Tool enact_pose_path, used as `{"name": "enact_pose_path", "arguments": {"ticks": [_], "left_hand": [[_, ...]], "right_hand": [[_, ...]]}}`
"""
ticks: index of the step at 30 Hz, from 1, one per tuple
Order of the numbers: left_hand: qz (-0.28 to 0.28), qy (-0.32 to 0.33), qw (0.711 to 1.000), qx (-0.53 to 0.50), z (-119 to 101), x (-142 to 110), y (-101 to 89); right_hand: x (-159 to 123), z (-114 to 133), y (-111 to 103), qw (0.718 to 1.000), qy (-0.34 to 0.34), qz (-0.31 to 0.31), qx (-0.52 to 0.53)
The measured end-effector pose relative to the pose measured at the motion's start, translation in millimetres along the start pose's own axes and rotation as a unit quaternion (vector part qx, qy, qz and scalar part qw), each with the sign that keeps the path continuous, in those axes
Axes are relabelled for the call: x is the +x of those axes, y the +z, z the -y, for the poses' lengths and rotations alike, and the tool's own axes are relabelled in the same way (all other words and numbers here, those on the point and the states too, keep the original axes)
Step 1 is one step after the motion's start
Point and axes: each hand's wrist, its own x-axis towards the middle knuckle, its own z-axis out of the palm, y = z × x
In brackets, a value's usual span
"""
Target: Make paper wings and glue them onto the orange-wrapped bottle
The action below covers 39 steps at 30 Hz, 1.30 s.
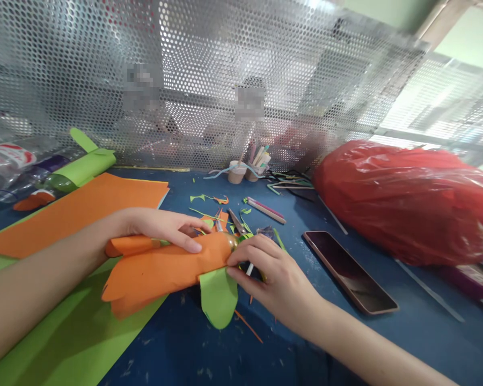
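Note:
A roll of orange paper lies on its side in front of me, wrapped around what looks like a plastic bottle whose shiny end peeks out on the right. Over its top curls my left hand, thumb pressed on the paper, the other fingers reaching behind. My right hand is closed in a pinch at the roll's right edge, where a rounded green paper flap hangs below. A short white piece shows between my right fingers and thumb; what it is I cannot make out.
Scissors and paper scraps lie just behind the roll. Orange sheets and green sheets spread at left, near a green paper-wrapped bottle. On the right are a phone and a red plastic bag. A perforated metal panel stands behind.

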Motion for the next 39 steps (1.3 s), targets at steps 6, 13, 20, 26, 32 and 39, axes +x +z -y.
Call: {"name": "enact_pose_path", "arguments": {"ticks": [6,13,20,26,32,39], "left_hand": [[-0.027,-0.023,0.999,0.034,5,-3,-6.1],[-0.034,-0.028,0.998,0.04,2,-5,-7.6],[-0.015,-0.006,1.0,-0.012,1,-2,-2.7],[-0.032,-0.019,0.999,-0.032,2,-3,-6.6],[-0.084,-0.052,0.984,-0.147,9,-10,-7.7],[-0.142,-0.034,0.928,-0.344,16,-11,-8.9]], "right_hand": [[-3,1,-10,0.996,0.086,-0.018,0.014],[-5,3,-11,0.994,0.099,-0.005,0.04],[-3,2,-5,0.995,0.085,-0.025,0.036],[-5,1,-2,0.988,0.131,-0.039,0.07],[-7,-1,-2,0.978,0.184,-0.047,0.084],[-8,-8,-1,0.983,0.159,-0.087,0.032]]}}
